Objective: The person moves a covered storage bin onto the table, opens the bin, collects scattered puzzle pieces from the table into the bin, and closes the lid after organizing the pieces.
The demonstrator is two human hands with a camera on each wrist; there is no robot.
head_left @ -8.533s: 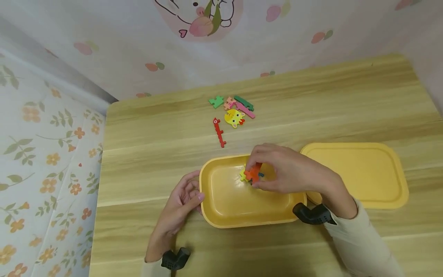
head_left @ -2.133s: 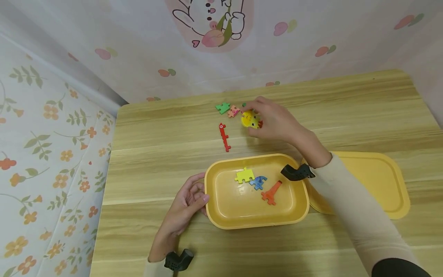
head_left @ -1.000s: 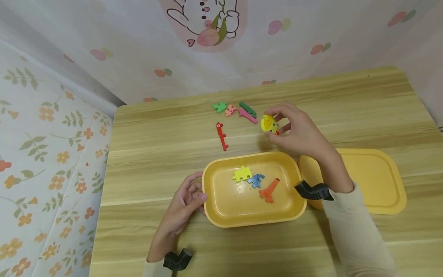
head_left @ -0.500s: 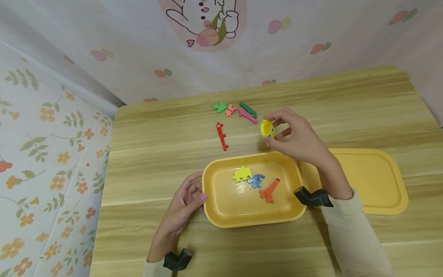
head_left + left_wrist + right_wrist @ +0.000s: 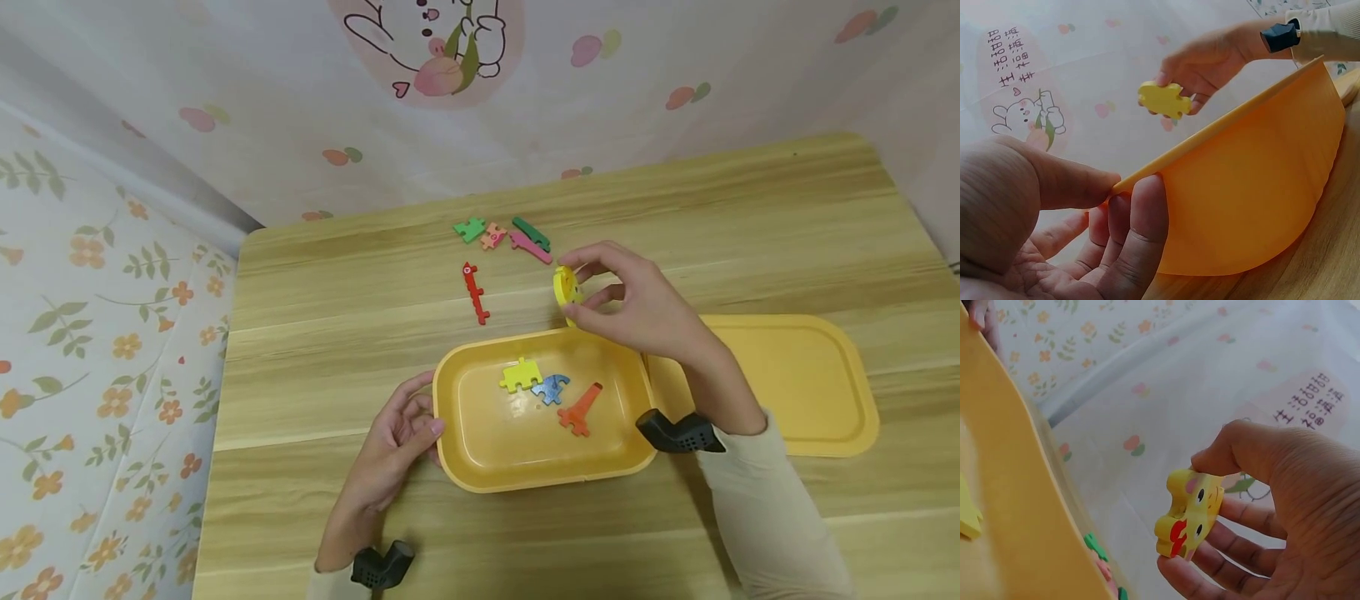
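Note:
A yellow animal-face puzzle piece (image 5: 565, 287) is pinched between the thumb and fingers of my right hand (image 5: 647, 310), tipped on edge over the box's far rim. The right wrist view shows its painted eyes and a red detail on the face piece (image 5: 1196, 515). My left hand (image 5: 390, 446) grips the left rim of the yellow plastic box (image 5: 517, 485), thumb on the rim and fingers against the outer wall. Inside the box lie a lime-yellow puzzle piece (image 5: 521, 375), a blue one (image 5: 551, 388) and an orange one (image 5: 579, 412).
Behind the box lie a red notched strip (image 5: 476, 293), a light green piece (image 5: 470, 229), a salmon piece (image 5: 492, 237), a dark green bar (image 5: 531, 233) and a pink bar (image 5: 530, 247). A yellow lid (image 5: 787, 383) lies flat at the right, beside the box.
The orange piece, earlier in my right hand, now lies in the box. My right hand has picked the yellow face piece off the table, turned it and brought it nearer the box. Left hand keeps its grip.

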